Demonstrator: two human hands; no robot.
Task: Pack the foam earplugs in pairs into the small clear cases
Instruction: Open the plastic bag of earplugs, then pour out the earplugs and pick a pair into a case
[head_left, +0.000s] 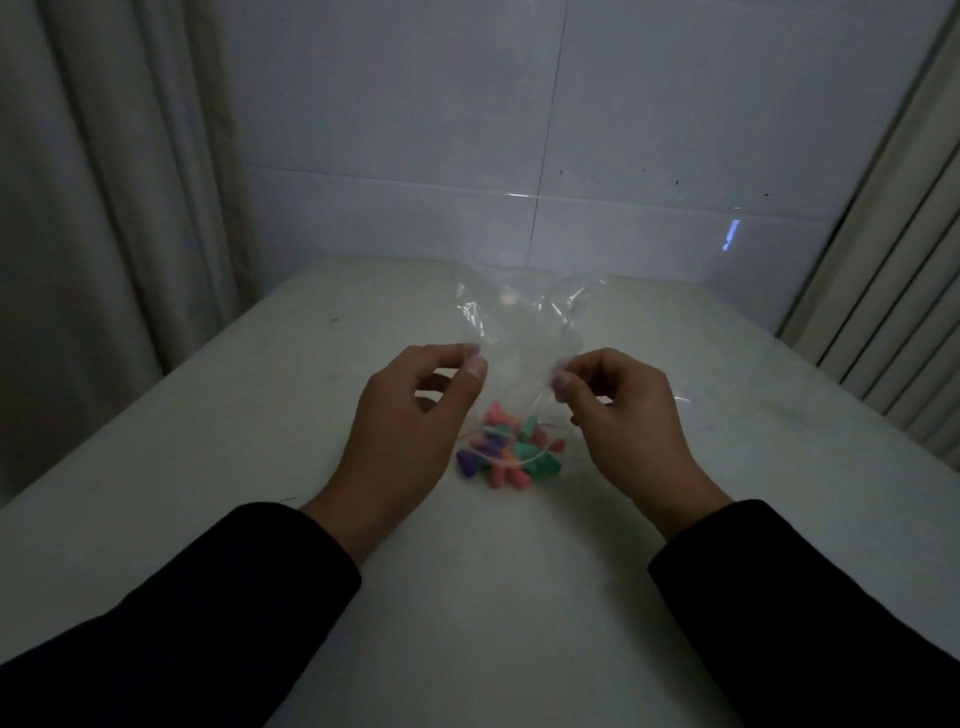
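As both raised, left hand (410, 410), right hand (618, 410) pinch bag (519, 332)

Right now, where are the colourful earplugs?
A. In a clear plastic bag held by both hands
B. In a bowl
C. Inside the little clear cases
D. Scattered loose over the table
A: the earplugs sit bunched at the bottom of the clear plastic bag, which the left hand and right hand pinch near its top.
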